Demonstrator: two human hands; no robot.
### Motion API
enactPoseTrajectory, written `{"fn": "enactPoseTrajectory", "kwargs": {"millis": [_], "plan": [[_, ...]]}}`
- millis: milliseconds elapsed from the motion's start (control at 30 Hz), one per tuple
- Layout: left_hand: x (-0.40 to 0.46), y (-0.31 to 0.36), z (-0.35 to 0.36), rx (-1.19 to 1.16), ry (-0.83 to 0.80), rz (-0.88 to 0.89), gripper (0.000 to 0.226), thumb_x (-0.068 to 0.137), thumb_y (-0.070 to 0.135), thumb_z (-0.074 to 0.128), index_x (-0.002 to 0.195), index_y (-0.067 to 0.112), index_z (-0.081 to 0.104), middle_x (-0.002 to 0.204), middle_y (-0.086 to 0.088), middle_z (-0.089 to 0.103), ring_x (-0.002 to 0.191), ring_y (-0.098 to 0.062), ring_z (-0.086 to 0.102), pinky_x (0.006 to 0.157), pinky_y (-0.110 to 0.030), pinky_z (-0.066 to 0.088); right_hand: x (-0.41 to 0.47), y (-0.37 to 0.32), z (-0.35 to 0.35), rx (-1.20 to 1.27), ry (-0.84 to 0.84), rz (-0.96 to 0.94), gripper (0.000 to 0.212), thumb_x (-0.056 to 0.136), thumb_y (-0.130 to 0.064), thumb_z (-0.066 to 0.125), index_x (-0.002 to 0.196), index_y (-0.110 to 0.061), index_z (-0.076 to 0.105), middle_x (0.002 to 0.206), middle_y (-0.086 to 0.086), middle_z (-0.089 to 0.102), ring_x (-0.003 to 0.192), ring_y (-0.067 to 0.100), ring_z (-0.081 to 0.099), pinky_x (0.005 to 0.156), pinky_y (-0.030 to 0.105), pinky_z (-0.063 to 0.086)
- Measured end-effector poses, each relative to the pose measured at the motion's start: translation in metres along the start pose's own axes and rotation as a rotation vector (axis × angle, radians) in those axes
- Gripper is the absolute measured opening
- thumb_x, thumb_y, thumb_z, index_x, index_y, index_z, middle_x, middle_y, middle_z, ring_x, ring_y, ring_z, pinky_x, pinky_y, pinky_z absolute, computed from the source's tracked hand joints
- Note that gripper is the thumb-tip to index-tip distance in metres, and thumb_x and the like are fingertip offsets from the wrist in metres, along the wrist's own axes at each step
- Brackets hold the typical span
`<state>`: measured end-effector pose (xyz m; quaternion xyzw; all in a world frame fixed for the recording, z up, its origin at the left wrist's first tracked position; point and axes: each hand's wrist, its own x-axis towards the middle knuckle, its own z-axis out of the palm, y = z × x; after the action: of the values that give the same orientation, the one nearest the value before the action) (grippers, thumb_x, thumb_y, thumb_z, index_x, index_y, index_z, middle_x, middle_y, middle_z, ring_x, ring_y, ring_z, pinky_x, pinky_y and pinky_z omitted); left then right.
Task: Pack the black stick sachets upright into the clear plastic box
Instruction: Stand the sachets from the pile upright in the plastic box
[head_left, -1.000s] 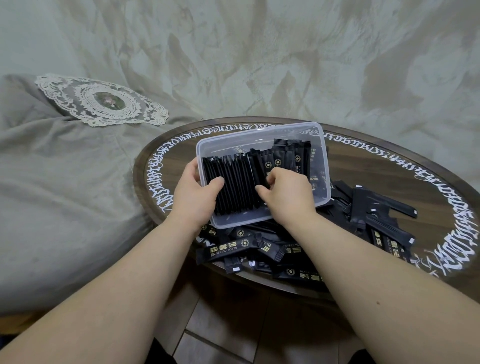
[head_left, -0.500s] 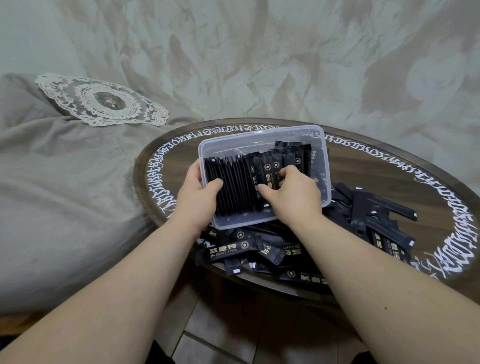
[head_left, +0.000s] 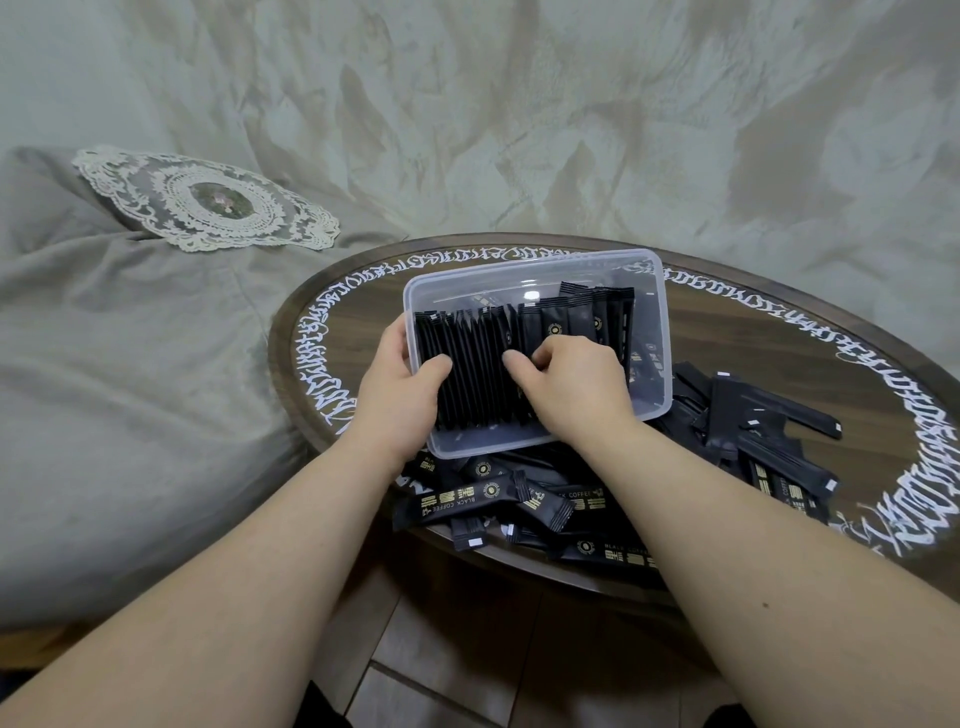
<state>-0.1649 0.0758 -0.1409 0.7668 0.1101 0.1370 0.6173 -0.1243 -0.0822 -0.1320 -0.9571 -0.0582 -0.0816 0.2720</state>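
Sachets (head_left: 475, 376) stand packed on edge in a tight row inside the box (head_left: 535, 267), filling its left and middle part; a few more at the right end of the row lean back with their printed faces showing. The box is tipped up toward the camera, its near edge resting on a loose heap of sachets (head_left: 524, 501) that spreads below and to the right of the box across the round worktop (head_left: 779, 332). Some of that heap overhangs the worktop's near edge.

The left hand (head_left: 397, 384) grips the box's left wall, thumb curled over the rim onto the row, the other fingers hidden behind the plastic. The right hand (head_left: 569, 384) is inside the box, fingers bent and pressing on the sachets at the middle of the row; whether it pinches one or only pushes them I cannot tell, since the knuckles cover the tips.

Behind the box, the worktop is bare wood ringed by white lettering, and the far right of the worktop is open too. Left of the box, the worktop's edge meets a grey bed (head_left: 130, 364), with a lace doily (head_left: 208, 200) well beyond the box. Below the worktop's near edge, floor tiles (head_left: 415, 665) show between the forearms.
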Motion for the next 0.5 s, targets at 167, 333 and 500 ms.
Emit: {"fn": "enactPoseTrajectory", "kwargs": {"millis": [167, 333, 500], "plan": [[-0.0001, -0.0005, -0.0001, 0.021, -0.002, -0.002, 0.047, 0.087, 0.018, 0.055, 0.132, 0.031, 0.049, 0.114, 0.011, 0.064, 0.107, -0.011, 0.059, 0.099, -0.042, 0.046, -0.0017, 0.0038, 0.0036, -0.063, -0.008, -0.058, 0.039, 0.082, -0.051, 0.064, 0.097, -0.015, 0.064, 0.089, 0.003, 0.068, 0.092, 0.026, 0.061, 0.077, 0.032, 0.048], [-0.0002, 0.0003, 0.0003, 0.011, -0.004, 0.001, 0.047, 0.087, 0.016, 0.056, 0.131, 0.029, 0.049, 0.114, 0.012, 0.064, 0.107, -0.01, 0.059, 0.1, -0.041, 0.046, 0.0013, 0.0048, 0.0063, -0.058, 0.009, -0.056, 0.028, 0.085, -0.046, 0.064, 0.087, -0.019, 0.06, 0.087, 0.004, 0.068, 0.09, 0.028, 0.061, 0.071, 0.03, 0.044], [0.001, -0.0015, 0.0004, -0.006, -0.002, 0.01, 0.046, 0.09, 0.012, 0.054, 0.132, 0.03, 0.048, 0.113, 0.015, 0.062, 0.106, -0.006, 0.059, 0.096, -0.034, 0.046, 0.0008, 0.0057, 0.0072, -0.028, 0.01, -0.033, 0.03, 0.086, -0.05, 0.061, 0.084, -0.02, 0.059, 0.086, 0.005, 0.068, 0.089, 0.028, 0.06, 0.07, 0.031, 0.043]]}}
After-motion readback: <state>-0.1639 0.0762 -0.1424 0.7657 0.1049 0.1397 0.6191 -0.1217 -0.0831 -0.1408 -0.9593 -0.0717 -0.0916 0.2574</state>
